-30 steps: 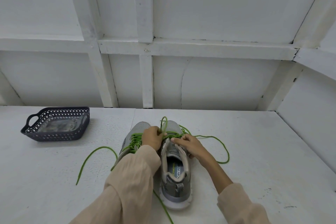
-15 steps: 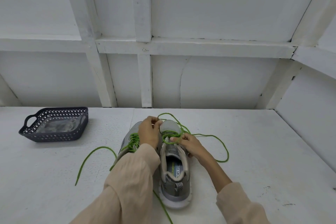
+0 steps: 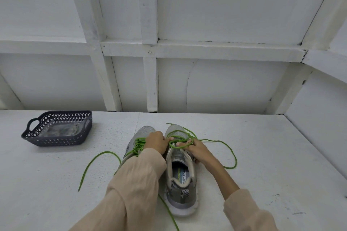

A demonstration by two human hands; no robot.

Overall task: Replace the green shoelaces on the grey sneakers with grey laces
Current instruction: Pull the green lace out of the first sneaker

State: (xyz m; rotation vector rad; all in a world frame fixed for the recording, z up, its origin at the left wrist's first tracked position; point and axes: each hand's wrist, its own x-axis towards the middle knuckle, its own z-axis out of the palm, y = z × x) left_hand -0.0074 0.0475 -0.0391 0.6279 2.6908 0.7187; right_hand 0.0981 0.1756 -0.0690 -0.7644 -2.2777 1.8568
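Two grey sneakers stand side by side on the white table, toes pointing away from me. The right sneaker (image 3: 181, 189) has its green lace (image 3: 228, 148) mostly pulled loose, looping over the toe and trailing off to the right. My left hand (image 3: 156, 141) and my right hand (image 3: 196, 149) meet over this shoe's upper eyelets, both pinching the green lace. The left sneaker (image 3: 144, 131) is mostly hidden under my left sleeve; its green lace (image 3: 138, 145) is still threaded, with one end (image 3: 93, 163) trailing left across the table.
A dark perforated basket (image 3: 37, 138) holding a clear bag with greyish contents sits at the back left of the table (image 3: 262, 184). White panelled walls close off the back and the right side.
My left hand went forward over the toe and came back beside my right hand. The raised loop of green lace has dropped lower over the right sneaker's toe.
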